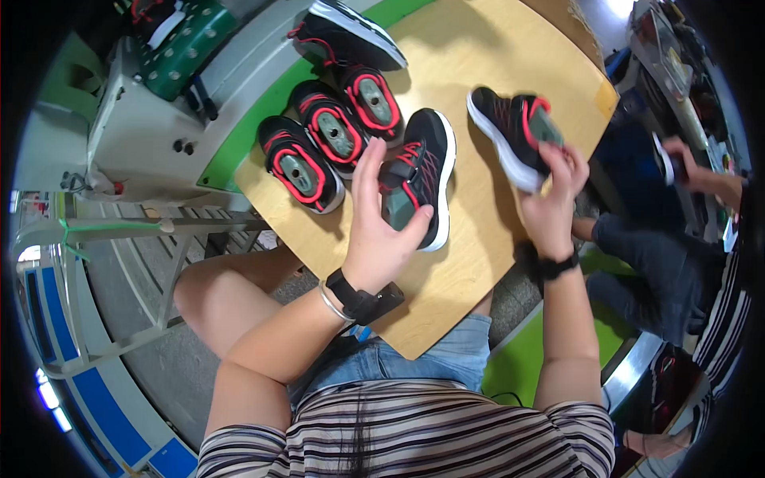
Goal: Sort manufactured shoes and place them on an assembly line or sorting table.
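My left hand (pixel 378 219) is at the heel of a black sneaker (pixel 428 163) with red trim and a white sole. Its fingers stretch straight along the left side of the shoe, and the thumb is spread over the heel collar. A grey-green shoe last fills the opening, partly behind that hand. Farther right, my right hand (pixel 555 179) grips a matching sneaker (pixel 504 131) by its heel, toe pointing away to the upper left. A grey-green last (pixel 544 127) shows inside this one too.
Several more black-and-red sneakers (pixel 301 171) with lasts stand at the left of the wooden board (pixel 470 255). One sneaker (pixel 351 36) lies on its side at the far edge. Machinery (pixel 151 139) stands to the left. At right, another person's hand (pixel 687 163) holds a shoe.
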A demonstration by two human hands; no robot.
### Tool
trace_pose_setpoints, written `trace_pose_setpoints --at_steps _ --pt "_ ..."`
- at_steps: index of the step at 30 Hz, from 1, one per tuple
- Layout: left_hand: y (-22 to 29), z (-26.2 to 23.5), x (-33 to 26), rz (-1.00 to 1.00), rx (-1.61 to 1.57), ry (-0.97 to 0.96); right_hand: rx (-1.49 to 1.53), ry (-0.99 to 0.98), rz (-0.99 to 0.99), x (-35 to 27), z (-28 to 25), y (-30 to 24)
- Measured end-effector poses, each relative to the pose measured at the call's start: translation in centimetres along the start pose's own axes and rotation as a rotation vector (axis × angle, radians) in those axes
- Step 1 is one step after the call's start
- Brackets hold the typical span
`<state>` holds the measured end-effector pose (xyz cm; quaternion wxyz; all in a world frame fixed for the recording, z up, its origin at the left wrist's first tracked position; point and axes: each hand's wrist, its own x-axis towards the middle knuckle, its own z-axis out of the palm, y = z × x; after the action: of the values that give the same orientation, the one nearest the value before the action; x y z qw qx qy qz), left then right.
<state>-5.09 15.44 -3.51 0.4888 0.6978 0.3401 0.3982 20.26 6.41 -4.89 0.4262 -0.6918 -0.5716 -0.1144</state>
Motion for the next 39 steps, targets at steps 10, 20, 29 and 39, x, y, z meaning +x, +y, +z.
trace_pose_setpoints --at_steps 10,20,29,39 --pt "0.2 5.1 0.0 -0.157 -0.018 -0.197 0.448 -0.081 0.650 -7.1 -1.3 -8.3" --pt "13.6 -13.6 10.4 -0.111 -0.580 0.087 0.875 0.245 0.558 5.5 -0.9 -6.2" --pt "5.2 -21.4 24.3 0.419 0.849 0.765 0.720 -0.195 -0.110 36.3 14.5 -11.6" --pt "7.2 -24.9 26.4 0.108 0.129 0.500 0.231 -0.431 0.022 33.2 19.7 3.7"
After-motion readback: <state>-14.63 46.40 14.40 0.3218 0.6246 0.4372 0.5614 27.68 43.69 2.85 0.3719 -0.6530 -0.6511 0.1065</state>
